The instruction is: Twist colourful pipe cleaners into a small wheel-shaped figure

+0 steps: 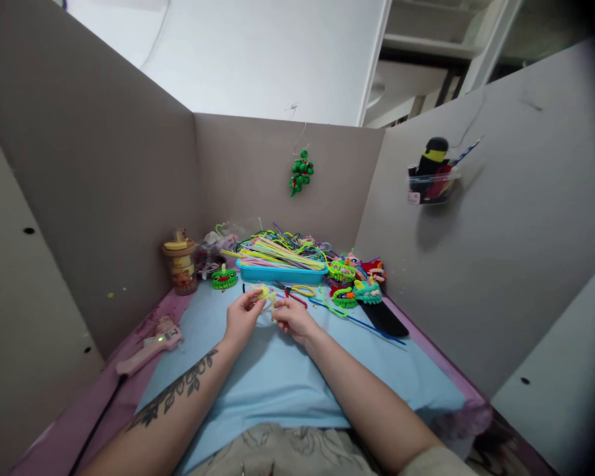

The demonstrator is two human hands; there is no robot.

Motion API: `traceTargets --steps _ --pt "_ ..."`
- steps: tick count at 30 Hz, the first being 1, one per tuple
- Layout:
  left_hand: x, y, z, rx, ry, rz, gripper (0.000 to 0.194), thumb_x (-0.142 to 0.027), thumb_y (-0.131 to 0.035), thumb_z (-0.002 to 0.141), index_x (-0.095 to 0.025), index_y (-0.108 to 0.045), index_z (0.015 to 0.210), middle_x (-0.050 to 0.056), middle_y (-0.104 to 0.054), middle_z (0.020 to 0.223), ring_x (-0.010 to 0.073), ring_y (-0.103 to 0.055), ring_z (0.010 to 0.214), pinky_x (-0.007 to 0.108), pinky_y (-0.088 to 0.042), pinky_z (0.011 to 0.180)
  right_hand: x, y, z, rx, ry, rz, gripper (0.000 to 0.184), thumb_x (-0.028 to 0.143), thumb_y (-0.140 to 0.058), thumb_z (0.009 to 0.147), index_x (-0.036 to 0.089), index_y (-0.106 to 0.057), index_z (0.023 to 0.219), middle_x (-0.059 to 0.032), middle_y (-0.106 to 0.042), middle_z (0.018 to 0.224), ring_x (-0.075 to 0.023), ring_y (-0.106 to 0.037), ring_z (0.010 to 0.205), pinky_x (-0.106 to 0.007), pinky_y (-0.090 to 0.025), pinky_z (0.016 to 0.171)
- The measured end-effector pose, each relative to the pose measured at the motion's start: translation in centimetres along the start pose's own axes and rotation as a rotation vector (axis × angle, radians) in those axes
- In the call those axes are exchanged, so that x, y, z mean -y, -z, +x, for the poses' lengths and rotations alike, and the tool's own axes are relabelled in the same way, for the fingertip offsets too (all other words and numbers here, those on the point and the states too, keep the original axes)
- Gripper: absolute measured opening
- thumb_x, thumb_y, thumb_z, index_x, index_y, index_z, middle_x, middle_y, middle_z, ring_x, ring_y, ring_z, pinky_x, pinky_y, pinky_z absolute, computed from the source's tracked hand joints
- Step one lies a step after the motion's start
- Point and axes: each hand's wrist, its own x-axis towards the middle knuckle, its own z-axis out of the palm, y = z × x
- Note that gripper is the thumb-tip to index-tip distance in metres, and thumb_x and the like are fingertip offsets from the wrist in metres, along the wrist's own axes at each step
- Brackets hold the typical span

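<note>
My left hand (244, 315) pinches a small curled piece of pale yellow pipe cleaner (264, 293) between thumb and fingers. Close beside it, my right hand (296, 318) is closed on the lower end of the same piece. Both hands are above the light blue cloth (277, 377). Just beyond them lie scissors (302, 289) with yellow and red handles. A blue pipe cleaner (361, 322) and a bright green one (331, 305) stretch out to the right of my right hand. The fingers partly hide the yellow piece, so its full shape cannot be made out.
A blue tray (282, 273) heaped with pipe cleaners stands at the back. Fuzzy craft figures (368, 291) cluster right, by a black strip (384, 319); a green one (223, 277) sits left. A pink glue gun (151, 347) and a lidded cup (182, 268) stand left. Grey panels enclose the table.
</note>
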Motion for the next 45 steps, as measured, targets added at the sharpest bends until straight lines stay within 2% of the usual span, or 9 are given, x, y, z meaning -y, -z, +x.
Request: traceTargets --steps 3,8,10,17,19,23,26,31,45 --pt "-0.2 0.1 0.1 -0.016 0.008 -0.029 0.035 -0.032 -0.069 0.065 -0.013 -0.066 0.094 0.007 -0.070 0.079 0.0183 -0.065 0.071 0.027 -0.050 0.063 -0.1 0.0 -0.2 0.109 0.045 -0.061 0.022 0.019 -0.063 0.055 0.018 -0.053 0.074 0.0070 -0.053 0.049 -0.0047 -0.036 0.036 -0.017 -0.022 0.034" --pt "0.0 0.2 0.2 -0.005 -0.018 -0.005 0.034 -0.031 -0.069 0.065 -0.013 -0.067 0.094 0.007 -0.070 0.083 0.0176 -0.064 0.070 0.027 -0.050 0.064 0.3 -0.2 -1.1 0.400 0.169 -0.181 0.019 0.022 -0.064 0.059 0.020 -0.058 0.076 0.0067 -0.052 0.056 -0.0055 -0.037 0.043 -0.017 -0.025 0.041" --pt "0.1 0.2 0.3 -0.003 -0.024 0.003 0.034 -0.031 -0.069 0.065 -0.013 -0.067 0.093 0.008 -0.070 0.085 0.0175 -0.063 0.071 0.027 -0.050 0.065 0.5 -0.2 -1.3 0.433 0.182 -0.198 0.017 0.023 -0.064 0.060 0.020 -0.057 0.075 0.0070 -0.051 0.058 -0.0058 -0.037 0.045 -0.018 -0.026 0.043" --pt "-0.1 0.0 0.3 0.003 0.039 -0.066 0.035 -0.032 -0.070 0.063 -0.013 -0.062 0.091 0.006 -0.068 0.077 0.0167 -0.063 0.068 0.026 -0.049 0.062 0.0 0.2 -0.5 0.348 0.243 -0.257 0.010 0.022 -0.058 0.066 0.019 -0.057 0.075 0.0072 -0.047 0.056 -0.0067 -0.036 0.045 -0.019 -0.026 0.044" --pt "-0.2 -0.1 0.3 -0.006 0.041 -0.109 0.037 -0.031 -0.071 0.061 -0.014 -0.058 0.091 0.003 -0.067 0.072 0.0159 -0.063 0.065 0.025 -0.048 0.060 -0.1 0.3 -0.2 0.248 0.305 -0.292 0.007 0.025 -0.056 0.069 0.018 -0.057 0.072 0.0060 -0.048 0.057 -0.0073 -0.039 0.048 -0.020 -0.030 0.047" --pt "-0.2 -0.4 0.3 0.016 0.061 -0.214 0.044 -0.028 -0.075 0.057 -0.017 -0.049 0.092 -0.001 -0.065 0.064 0.0150 -0.063 0.061 0.023 -0.046 0.058 0.1 0.4 0.1 -0.077 0.510 -0.344 0.010 0.027 -0.056 0.071 0.018 -0.055 0.073 0.0037 -0.050 0.062 -0.0104 -0.045 0.056 -0.022 -0.035 0.054" --pt "-0.2 -0.5 0.2 0.076 0.084 -0.255 0.045 -0.027 -0.075 0.058 -0.017 -0.048 0.092 -0.001 -0.065 0.063 0.0133 -0.061 0.058 0.023 -0.044 0.058 0.3 0.6 0.1 -0.190 0.604 -0.462 0.010 0.026 -0.055 0.071 0.018 -0.058 0.076 0.0028 -0.049 0.063 -0.0121 -0.045 0.058 -0.023 -0.035 0.054" --pt "-0.2 -0.6 0.1 0.136 0.099 -0.285 0.046 -0.026 -0.076 0.058 -0.017 -0.047 0.091 -0.002 -0.065 0.062 0.0110 -0.059 0.056 0.021 -0.043 0.059 0.3 0.8 0.2 -0.236 0.691 -0.598 0.007 0.021 -0.055 0.071 0.018 -0.056 0.064 0.0006 -0.050 0.068 -0.0129 -0.046 0.062 -0.024 -0.037 0.058" --pt "-0.1 -0.6 -0.1 0.200 0.100 -0.227 0.042 -0.029 -0.075 0.059 -0.017 -0.048 0.088 -0.001 -0.065 0.061 0.0108 -0.057 0.053 0.020 -0.040 0.054 0.5 0.6 -0.2 -0.167 0.741 -0.587 0.011 0.018 -0.052 0.074 0.018 -0.055 0.064 0.0008 -0.047 0.068 -0.0127 -0.046 0.064 -0.023 -0.036 0.059"
